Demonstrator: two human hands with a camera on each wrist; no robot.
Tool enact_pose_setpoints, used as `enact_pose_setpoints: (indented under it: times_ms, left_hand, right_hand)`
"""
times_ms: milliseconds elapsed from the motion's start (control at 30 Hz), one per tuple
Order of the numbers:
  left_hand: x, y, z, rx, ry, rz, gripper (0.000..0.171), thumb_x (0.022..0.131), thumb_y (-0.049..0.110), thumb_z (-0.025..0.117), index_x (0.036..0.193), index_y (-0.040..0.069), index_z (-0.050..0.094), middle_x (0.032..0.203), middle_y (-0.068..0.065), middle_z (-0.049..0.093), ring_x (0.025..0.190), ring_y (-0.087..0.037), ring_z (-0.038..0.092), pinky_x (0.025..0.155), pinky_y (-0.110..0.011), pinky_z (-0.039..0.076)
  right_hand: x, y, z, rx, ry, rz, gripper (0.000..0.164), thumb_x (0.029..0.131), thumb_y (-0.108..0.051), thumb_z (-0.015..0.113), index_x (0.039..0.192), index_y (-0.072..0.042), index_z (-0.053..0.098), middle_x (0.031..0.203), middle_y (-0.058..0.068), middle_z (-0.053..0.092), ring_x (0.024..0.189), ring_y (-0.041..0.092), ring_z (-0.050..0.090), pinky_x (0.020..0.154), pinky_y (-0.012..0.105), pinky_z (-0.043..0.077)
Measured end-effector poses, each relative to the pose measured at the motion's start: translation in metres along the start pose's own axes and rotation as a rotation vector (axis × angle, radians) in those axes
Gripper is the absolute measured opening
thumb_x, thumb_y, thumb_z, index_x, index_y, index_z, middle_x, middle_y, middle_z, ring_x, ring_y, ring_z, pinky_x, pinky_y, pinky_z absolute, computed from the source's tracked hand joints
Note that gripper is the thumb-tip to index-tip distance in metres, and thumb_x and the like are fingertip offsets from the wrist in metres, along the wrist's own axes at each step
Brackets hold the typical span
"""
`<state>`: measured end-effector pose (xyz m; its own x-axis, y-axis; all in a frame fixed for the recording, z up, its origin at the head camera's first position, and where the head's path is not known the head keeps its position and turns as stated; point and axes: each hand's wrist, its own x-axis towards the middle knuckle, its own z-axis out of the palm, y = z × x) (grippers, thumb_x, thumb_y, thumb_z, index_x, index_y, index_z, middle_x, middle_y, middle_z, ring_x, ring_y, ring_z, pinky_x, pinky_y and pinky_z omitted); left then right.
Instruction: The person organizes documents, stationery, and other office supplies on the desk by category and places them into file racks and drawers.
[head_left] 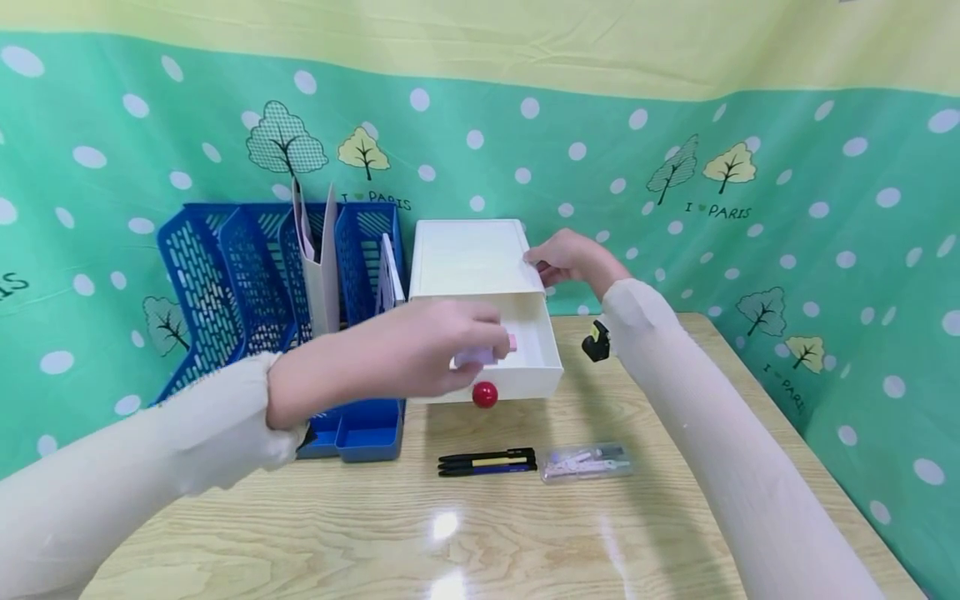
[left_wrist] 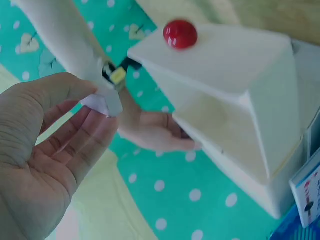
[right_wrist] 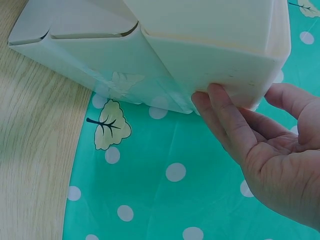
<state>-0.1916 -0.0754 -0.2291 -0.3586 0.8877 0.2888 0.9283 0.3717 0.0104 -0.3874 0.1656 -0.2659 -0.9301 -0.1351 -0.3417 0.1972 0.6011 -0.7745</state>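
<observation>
My left hand (head_left: 423, 346) pinches a small pale lavender block (left_wrist: 106, 103) between thumb and fingertips, above the pulled-out drawer (head_left: 528, 382) of a white box (head_left: 467, 254). Just past those fingers shows a bit of pink (head_left: 512, 342); whether it lies in the drawer or belongs to the block I cannot tell. A round red knob (head_left: 485, 394) sits on the drawer front. At the box's right side, my right hand (head_left: 568, 254) touches the wall with fairly straight fingers (right_wrist: 227, 117), its thumb by the edge.
Left of the box stands a blue file rack (head_left: 251, 275) holding folders (head_left: 322, 287) and a booklet (head_left: 388, 279). In front lie several black pens (head_left: 487, 462) and a clear case (head_left: 585, 463) with stationery. A dotted green cloth (head_left: 585, 167) hangs behind the wooden table (head_left: 315, 533).
</observation>
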Motion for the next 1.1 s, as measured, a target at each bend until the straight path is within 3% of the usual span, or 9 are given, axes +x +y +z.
enact_pose_setpoints:
  times_ms: [133,267,633,867,1100]
  left_hand:
    - [0.010,-0.008,-0.012,-0.028,-0.049,-0.065,0.014,0.088,0.007,0.077,0.100,0.013,0.073,0.099,-0.002,0.071,0.086,-0.015,0.067,0.081,-0.024,0.060]
    - [0.019,-0.017,-0.016,-0.043,-0.081,-0.082,0.012,0.088,0.004,0.075,0.097,0.011,0.073,0.094,-0.003,0.069,0.084,-0.017,0.065,0.078,-0.024,0.059]
    - [0.029,-0.035,-0.013,-0.055,-0.153,-0.158,0.013,0.088,0.008,0.078,0.099,0.011,0.074,0.095,-0.005,0.069,0.088,-0.020,0.063,0.082,-0.027,0.058]
    - [0.032,-0.046,-0.008,-0.059,-0.170,-0.148,0.012,0.087,0.002,0.075,0.095,0.010,0.073,0.089,-0.005,0.067,0.085,-0.021,0.061,0.078,-0.027,0.056]
    - [0.040,-0.053,-0.004,-0.083,-0.265,-0.190,0.013,0.087,0.000,0.072,0.094,0.011,0.075,0.090,-0.004,0.070,0.085,-0.020,0.061,0.077,-0.027,0.055]
  right_hand:
    - [0.000,-0.001,0.001,-0.006,-0.007,0.005,0.037,0.105,-0.023,0.056,0.133,0.001,0.059,0.124,0.017,0.062,0.102,0.026,0.069,0.098,0.038,0.057]
    - [0.000,0.001,0.002,0.001,-0.008,0.006,0.037,0.105,-0.022,0.056,0.134,0.002,0.058,0.123,0.017,0.062,0.102,0.026,0.068,0.098,0.039,0.057]
    - [0.001,-0.001,0.000,0.013,0.007,-0.005,0.036,0.104,-0.021,0.057,0.130,0.004,0.060,0.116,0.015,0.064,0.088,0.020,0.070,0.094,0.036,0.059]
    - [0.000,-0.002,0.001,0.021,0.010,-0.010,0.036,0.104,-0.020,0.057,0.130,0.006,0.060,0.114,0.016,0.064,0.086,0.020,0.070,0.092,0.035,0.059]
    - [0.000,0.000,0.002,0.022,-0.002,-0.017,0.037,0.105,-0.020,0.056,0.131,0.006,0.059,0.119,0.018,0.063,0.097,0.025,0.070,0.100,0.041,0.056]
